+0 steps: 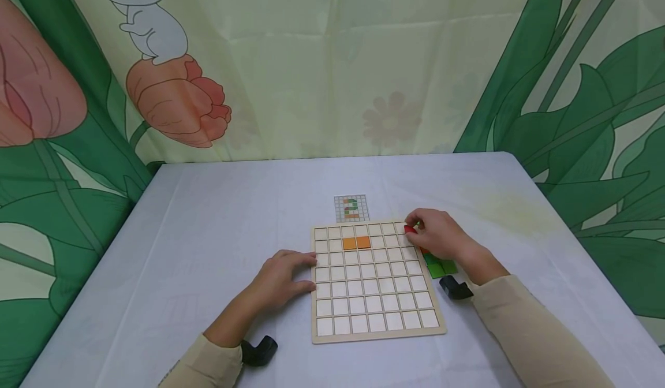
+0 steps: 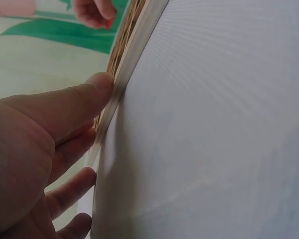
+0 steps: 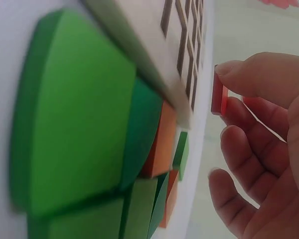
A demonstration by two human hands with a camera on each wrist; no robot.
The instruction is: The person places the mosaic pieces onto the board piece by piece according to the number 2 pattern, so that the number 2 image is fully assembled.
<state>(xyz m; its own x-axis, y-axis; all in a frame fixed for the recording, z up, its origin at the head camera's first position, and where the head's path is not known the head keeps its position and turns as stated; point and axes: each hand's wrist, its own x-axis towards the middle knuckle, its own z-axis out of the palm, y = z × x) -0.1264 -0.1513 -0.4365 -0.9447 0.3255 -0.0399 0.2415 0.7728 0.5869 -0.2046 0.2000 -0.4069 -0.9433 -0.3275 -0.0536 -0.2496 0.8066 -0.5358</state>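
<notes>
A light wooden grid board (image 1: 379,338) with white squares lies on the table. Two orange square tiles (image 1: 356,242) sit side by side in its second row from the top. My left hand (image 1: 277,278) touches the board's left edge with thumb and fingertips, fingers fairly straight. Over the top right corner, my right hand (image 1: 441,235) pinches a red tile (image 3: 218,97) between thumb and index finger; the other fingers curve loosely. Beside the board's right edge lie several green tiles (image 3: 79,114) and orange tiles (image 3: 162,142), partly hidden under the right hand in the head view.
A small card (image 1: 351,208) printed with a coloured grid pattern lies just beyond the board's far edge. Black devices (image 1: 260,351) are strapped at both wrists. White cloth (image 1: 234,215) covers the table, and a printed curtain (image 1: 332,70) hangs behind it.
</notes>
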